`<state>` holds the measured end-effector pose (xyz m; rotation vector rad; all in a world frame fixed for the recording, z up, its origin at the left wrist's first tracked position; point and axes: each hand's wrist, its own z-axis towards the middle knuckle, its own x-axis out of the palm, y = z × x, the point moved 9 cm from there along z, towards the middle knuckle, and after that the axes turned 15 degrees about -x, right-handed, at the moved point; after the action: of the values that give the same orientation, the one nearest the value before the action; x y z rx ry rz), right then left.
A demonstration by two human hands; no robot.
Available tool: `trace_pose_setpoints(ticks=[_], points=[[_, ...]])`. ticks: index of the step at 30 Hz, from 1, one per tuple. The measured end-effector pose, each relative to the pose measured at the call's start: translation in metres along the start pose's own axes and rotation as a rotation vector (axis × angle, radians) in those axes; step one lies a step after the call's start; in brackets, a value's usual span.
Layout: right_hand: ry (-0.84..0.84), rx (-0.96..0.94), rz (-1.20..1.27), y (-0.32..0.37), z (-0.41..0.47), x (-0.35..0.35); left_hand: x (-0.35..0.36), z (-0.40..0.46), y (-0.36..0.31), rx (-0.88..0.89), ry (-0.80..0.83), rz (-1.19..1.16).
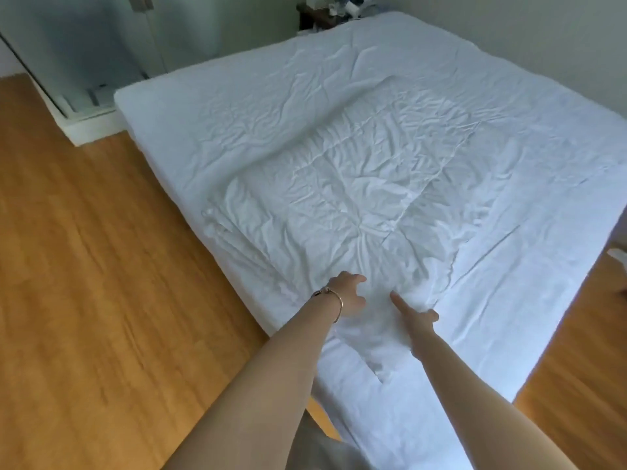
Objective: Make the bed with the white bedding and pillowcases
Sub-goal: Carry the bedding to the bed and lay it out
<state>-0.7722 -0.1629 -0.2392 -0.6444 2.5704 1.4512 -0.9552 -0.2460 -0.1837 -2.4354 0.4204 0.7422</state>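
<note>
We stand at a corner of the bed (163, 106), both arms stretched out over it. A smooth white sheet (509, 266) already covers the mattress and looks pulled flat along the far edges, so we judge that layer done. On top of it lies a second white piece — the creased cover (339, 184) — spread only over the middle of the bed, its fold lines plain to see, and it does not reach the sides or the head end.

Our left hand (349, 295), with a thin bracelet (334, 300) at the wrist, has its fingers curled loosely at the near edge of the creased cover; whether they actually pinch cloth we cannot tell. Our right hand (415, 317) points its forefinger forward while the other fingers are bent into a gathered bunch of the same cloth — they seem to grip it, though the fold hides the contact.

What is left, as we judge it: opening this cover out to full width, squaring it, and dressing the pillows. No pillows or pillowcases show anywhere in view.

The wooden floor (84, 249) lies on both sides, and a dark cluttered nightstand (322, 15) sits beyond the head end. We can read no brand, label or writing; the things on the nightstand are too small and blurred.
</note>
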Motion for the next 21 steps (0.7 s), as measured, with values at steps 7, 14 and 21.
trace_pose_setpoints(ticks=[7, 14, 21], points=[[-0.376, 0.141, 0.01, 0.003, 0.006, 0.009, -0.022, 0.054, -0.011, 0.048, 0.082, 0.435], [-0.285, 0.132, 0.134, 0.019, 0.004, 0.011, -0.036, 0.114, -0.023, 0.245, 0.115, 0.68], [-0.415, 0.079, 0.271, 0.052, -0.008, 0.049, -0.056, 0.153, -0.027, 0.449, 0.417, 0.646]])
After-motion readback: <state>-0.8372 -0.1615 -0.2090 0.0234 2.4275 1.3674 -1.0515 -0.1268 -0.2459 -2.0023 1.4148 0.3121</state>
